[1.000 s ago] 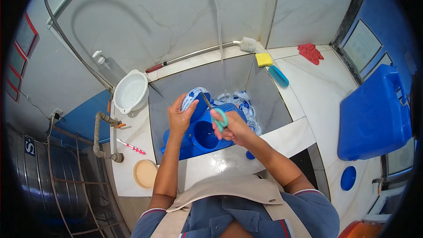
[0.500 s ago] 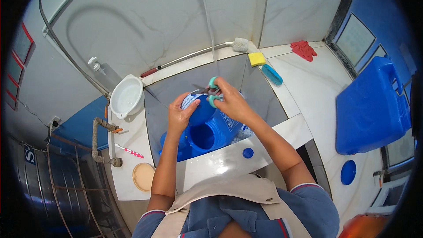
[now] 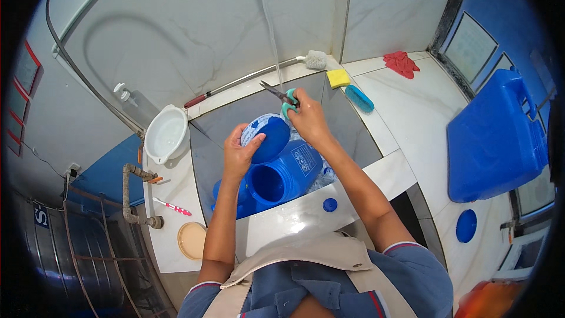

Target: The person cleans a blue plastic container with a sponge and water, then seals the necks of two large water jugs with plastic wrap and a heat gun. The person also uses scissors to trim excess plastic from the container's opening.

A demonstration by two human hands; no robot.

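Observation:
My left hand [image 3: 236, 154] grips a round blue lid [image 3: 273, 141] by its left edge. A white label with blue print [image 3: 254, 128] lies along the lid's upper left rim. In my right hand [image 3: 309, 121] is a pair of scissors [image 3: 288, 106] with teal handles; its dark blades point up and left, just above the lid and apart from it. Below both hands, in the grey tiled sink [image 3: 209, 141], lies a blue plastic container [image 3: 300, 168], its wide round mouth facing me. Clear plastic shows beside it, partly hidden.
A thin stream of water [image 3: 268, 18] falls behind the scissors. Around the sink stand a white basin [image 3: 168, 135], a long-handled brush [image 3: 253, 77], a yellow sponge [image 3: 338, 78], a blue brush [image 3: 359, 99], a red cloth [image 3: 401, 64] and a large blue jerrycan [image 3: 491, 141]. A small blue cap [image 3: 330, 205] sits on the front ledge.
The scissors have moved up, away from the label on the lid's rim. The lid has tilted so that more of its round face shows.

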